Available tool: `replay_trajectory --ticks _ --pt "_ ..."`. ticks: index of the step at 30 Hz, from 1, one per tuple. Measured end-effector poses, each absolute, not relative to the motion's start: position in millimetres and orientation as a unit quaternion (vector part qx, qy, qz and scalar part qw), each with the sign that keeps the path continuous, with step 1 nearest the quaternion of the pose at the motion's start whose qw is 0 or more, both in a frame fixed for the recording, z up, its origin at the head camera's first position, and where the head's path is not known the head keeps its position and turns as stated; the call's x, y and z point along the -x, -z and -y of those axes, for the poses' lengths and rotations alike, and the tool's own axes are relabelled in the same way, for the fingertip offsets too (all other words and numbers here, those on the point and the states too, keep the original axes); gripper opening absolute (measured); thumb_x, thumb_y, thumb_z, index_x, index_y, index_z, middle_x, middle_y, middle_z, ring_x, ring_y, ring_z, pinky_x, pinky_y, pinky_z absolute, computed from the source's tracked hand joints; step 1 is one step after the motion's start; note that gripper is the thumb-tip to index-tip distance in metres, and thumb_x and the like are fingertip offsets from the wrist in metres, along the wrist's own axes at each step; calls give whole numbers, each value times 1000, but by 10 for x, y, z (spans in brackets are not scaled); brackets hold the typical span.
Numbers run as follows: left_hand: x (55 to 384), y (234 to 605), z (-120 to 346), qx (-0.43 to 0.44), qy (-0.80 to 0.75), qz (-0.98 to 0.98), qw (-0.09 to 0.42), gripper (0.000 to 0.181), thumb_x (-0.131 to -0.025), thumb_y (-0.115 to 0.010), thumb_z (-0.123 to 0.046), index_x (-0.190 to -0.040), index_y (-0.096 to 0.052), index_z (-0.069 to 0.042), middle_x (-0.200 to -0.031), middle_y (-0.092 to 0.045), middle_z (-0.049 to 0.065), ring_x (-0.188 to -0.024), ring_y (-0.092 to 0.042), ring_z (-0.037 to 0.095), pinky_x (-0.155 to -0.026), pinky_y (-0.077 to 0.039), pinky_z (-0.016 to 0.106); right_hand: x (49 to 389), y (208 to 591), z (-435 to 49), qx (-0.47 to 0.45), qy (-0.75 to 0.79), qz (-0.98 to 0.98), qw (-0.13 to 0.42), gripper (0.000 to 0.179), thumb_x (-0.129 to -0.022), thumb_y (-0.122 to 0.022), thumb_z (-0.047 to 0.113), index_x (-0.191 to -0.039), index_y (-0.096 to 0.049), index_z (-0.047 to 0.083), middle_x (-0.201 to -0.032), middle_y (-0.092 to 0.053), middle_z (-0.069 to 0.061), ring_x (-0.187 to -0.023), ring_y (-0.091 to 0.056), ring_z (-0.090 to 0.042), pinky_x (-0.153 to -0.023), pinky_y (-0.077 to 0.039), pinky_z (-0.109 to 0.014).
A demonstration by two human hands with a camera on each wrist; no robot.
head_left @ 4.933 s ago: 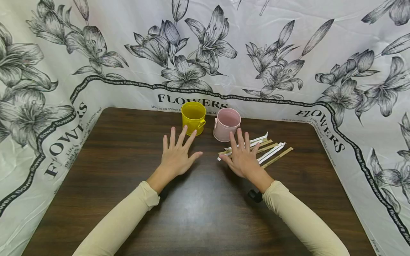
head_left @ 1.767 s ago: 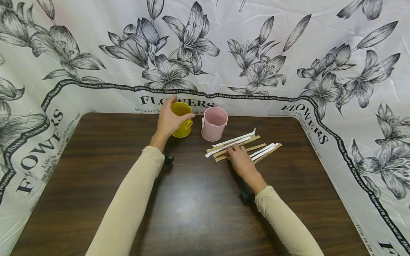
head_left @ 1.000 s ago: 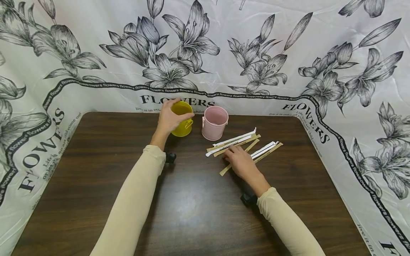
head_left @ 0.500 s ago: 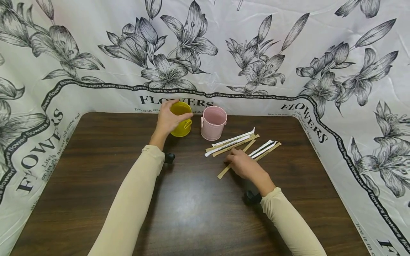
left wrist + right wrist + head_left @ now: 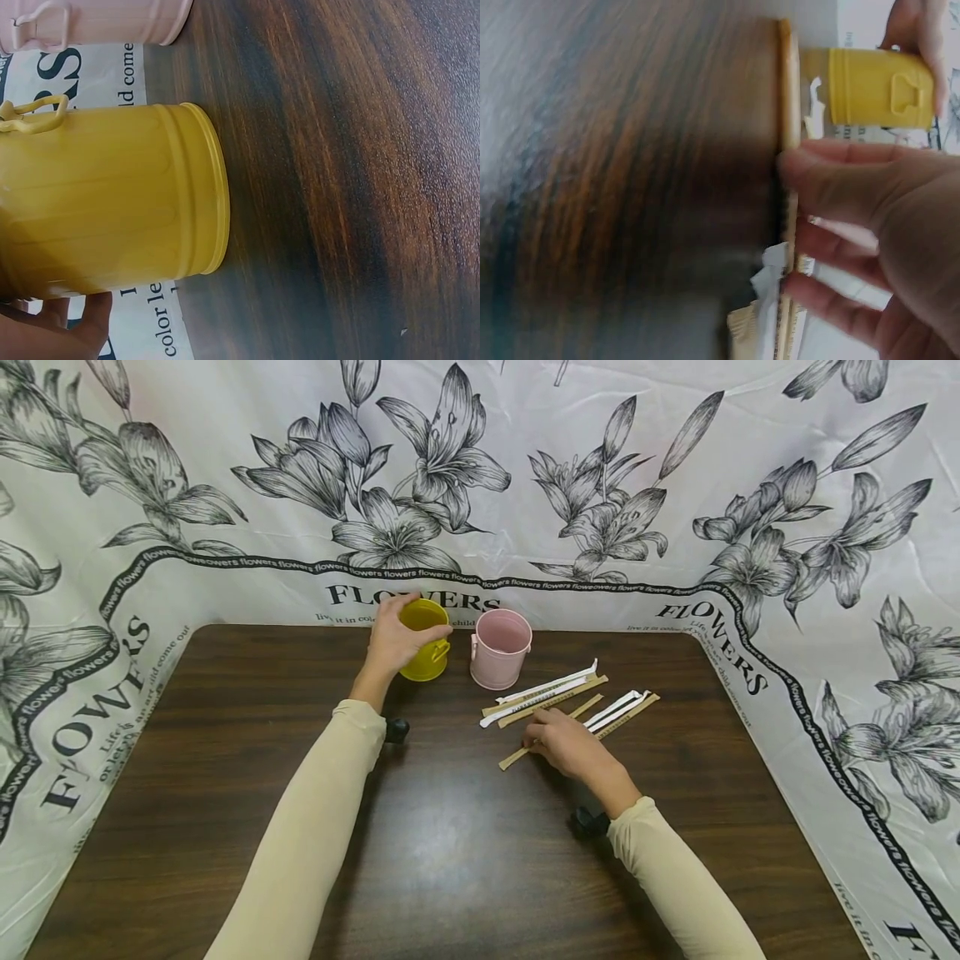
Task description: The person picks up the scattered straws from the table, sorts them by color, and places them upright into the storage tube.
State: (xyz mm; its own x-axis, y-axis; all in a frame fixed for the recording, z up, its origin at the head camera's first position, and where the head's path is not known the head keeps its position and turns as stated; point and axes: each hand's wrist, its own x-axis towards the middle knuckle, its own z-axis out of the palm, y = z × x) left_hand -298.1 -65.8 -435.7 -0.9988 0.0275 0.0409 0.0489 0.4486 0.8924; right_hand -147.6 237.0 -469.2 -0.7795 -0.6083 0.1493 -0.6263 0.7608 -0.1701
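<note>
My left hand (image 5: 390, 645) holds the small yellow bucket (image 5: 424, 668) at its rim, thumb across the near side and fingers behind. In the left wrist view the yellow bucket (image 5: 112, 195) fills the left, fingertips (image 5: 90, 322) showing beneath it. My right hand (image 5: 568, 747) pinches a thin brown paper-wrapped straw (image 5: 512, 759) low over the table, thumb on one side and fingers on the other. That brown straw (image 5: 789, 90) runs upright through the right wrist view, which is slightly blurred. A pink bucket (image 5: 493, 670) stands right of the yellow one.
Several white and brown wrapped straws (image 5: 547, 693) lie in a slanted bundle before the pink bucket. More wrapped straws (image 5: 628, 717) lie just right of my right hand. The dark wooden table (image 5: 450, 843) meets a flower-printed cloth (image 5: 480, 460) at its back edge.
From spread flat over the table, my left hand has gone to the yellow bucket and my right to the straws. One brown straw has been drawn nearer and turned in my right fingers.
</note>
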Motion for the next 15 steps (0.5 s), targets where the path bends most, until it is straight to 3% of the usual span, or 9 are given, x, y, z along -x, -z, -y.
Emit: replay_trajectory --ticks 8,15 --pt "2975 4346 650 21 524 851 7 91 -75 -86 -54 -152 -48 -23 -164 -30 10 -145 -38 36 -121 -35 56 1535 4713 -2331 -345 -123 929 38 7 -89 -78 15 -95 -74 14 -98 -67 -1 -93 -63 -23 -84 -54 -39" --pt "2973 4373 657 19 528 849 9 91 -75 -86 -54 -152 -49 -23 -163 -31 9 -145 -37 35 -121 -34 55 1543 4732 -2273 -348 -120 929 24 7 -88 -79 14 -89 -72 15 -96 -65 -1 -91 -62 -22 -81 -54 -39"
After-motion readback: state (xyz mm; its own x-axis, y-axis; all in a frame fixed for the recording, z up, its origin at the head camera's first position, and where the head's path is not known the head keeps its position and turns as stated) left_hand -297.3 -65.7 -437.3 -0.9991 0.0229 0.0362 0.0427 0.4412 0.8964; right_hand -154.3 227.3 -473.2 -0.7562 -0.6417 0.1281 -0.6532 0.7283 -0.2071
